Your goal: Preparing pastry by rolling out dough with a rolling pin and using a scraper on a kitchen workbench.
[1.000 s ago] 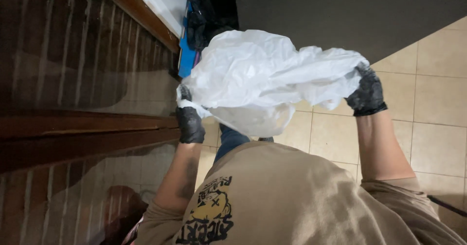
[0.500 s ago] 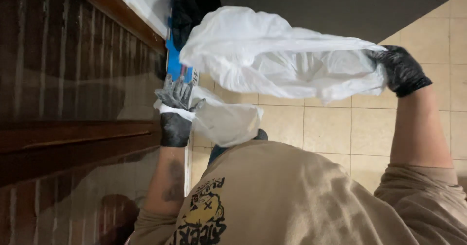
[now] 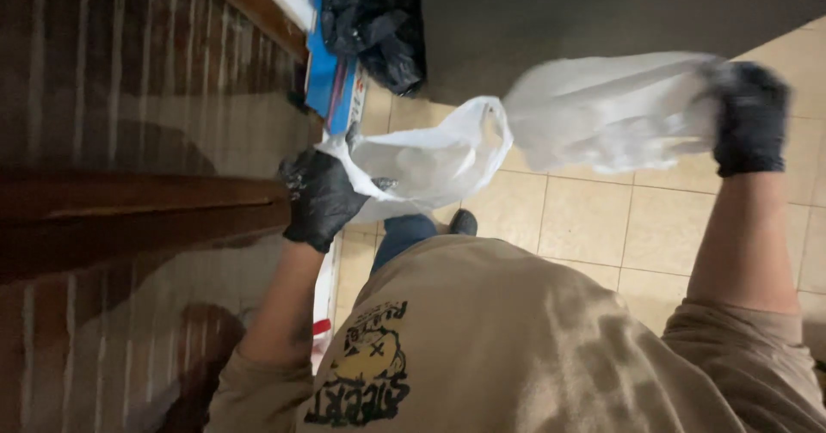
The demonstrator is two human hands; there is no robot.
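Note:
A thin white plastic bag (image 3: 551, 132) is stretched out in the air between my two hands, both in black gloves. My left hand (image 3: 320, 199) grips one end of it beside the dark wooden ledge (image 3: 138, 214). My right hand (image 3: 748, 116) grips the other end, raised at the right and blurred. The bag sags in the middle, with a handle loop showing near its centre. Below it I see my beige printed shirt (image 3: 516, 347), a blue trouser leg and a dark shoe (image 3: 463, 221).
A brown wooden slatted wall (image 3: 129, 72) fills the left side. A black plastic bag (image 3: 379, 20) lies at the top beside a blue flat thing (image 3: 331, 76). Beige floor tiles (image 3: 602, 227) lie underfoot, with a dark grey surface (image 3: 602, 12) above them.
My hands have pulled further apart, stretching the white bag out longer and thinner. My right hand has moved right, and my left hand has dropped lower.

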